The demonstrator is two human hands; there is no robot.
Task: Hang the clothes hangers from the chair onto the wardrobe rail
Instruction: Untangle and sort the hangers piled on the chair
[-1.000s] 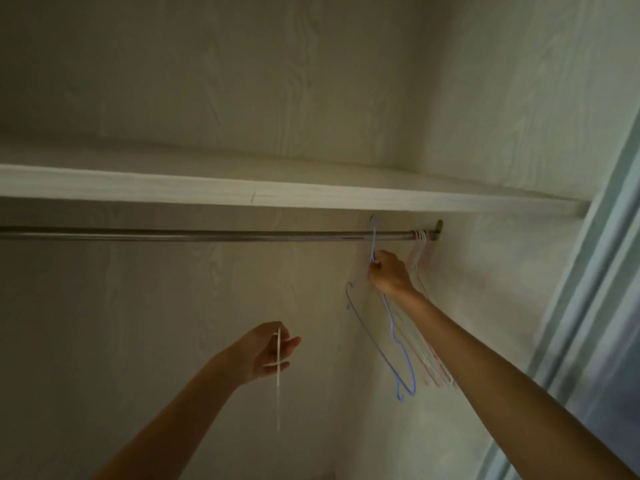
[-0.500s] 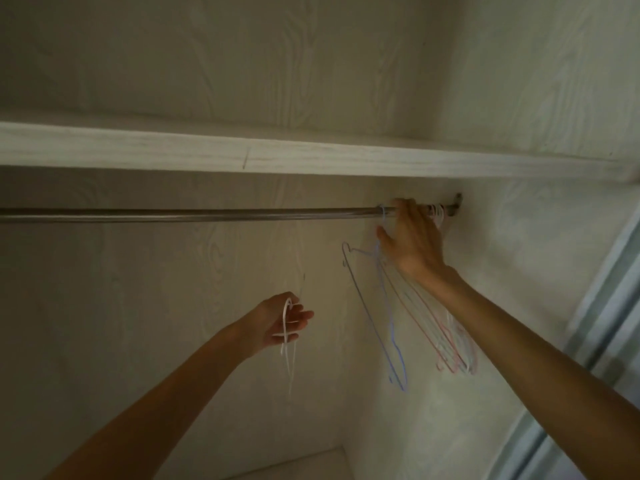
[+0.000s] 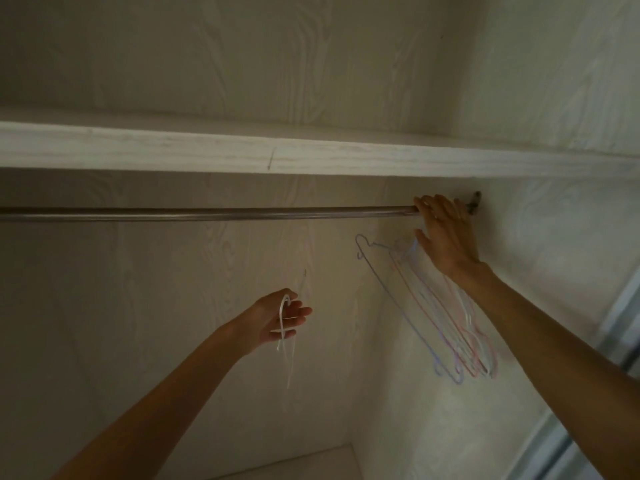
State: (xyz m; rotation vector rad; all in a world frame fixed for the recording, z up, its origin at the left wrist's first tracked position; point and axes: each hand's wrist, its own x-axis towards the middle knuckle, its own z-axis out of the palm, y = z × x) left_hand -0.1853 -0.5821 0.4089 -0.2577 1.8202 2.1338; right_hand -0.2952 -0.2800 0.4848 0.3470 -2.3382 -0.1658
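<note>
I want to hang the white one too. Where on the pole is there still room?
The rail is bare from the picture's left edge up to the right hand. It is crowded at the right end: the coloured hangers bunch under that hand, near the side wall. The left hand holds the white hanger below the bare stretch.

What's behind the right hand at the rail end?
The right hand covers the rail end. The coloured hangers hang below it; their hooks are hidden. Only the bracket shows beyond.

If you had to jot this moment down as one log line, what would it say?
right hand: at rail, on hung hangers | left hand: holds white hanger, low | step: white hanger not yet hung
</note>
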